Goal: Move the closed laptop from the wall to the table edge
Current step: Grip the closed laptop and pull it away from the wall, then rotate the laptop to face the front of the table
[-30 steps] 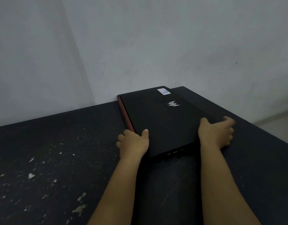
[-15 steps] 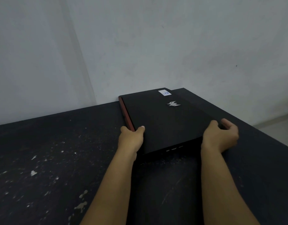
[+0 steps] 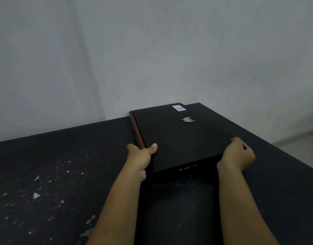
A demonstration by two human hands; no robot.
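Observation:
A closed black laptop (image 3: 180,138) with a red left edge, a silver logo and a white sticker lies on the dark table (image 3: 55,183), its far edge against the grey wall. My left hand (image 3: 141,156) grips its near left corner, thumb on the lid and fingers under the red edge. My right hand (image 3: 238,155) is closed around the near right corner. The near edge of the laptop looks raised slightly off the table, with a shadow beneath it.
The grey wall (image 3: 170,59) meets the table's back edge. The table's right edge (image 3: 268,142) runs diagonally, with pale floor (image 3: 304,147) beyond it. White scuffs and paint flecks (image 3: 35,195) mark the table's left part.
Both hands have closed tighter on the laptop's near corners. The near end of the laptop has lifted a little; its far edge stays at the wall.

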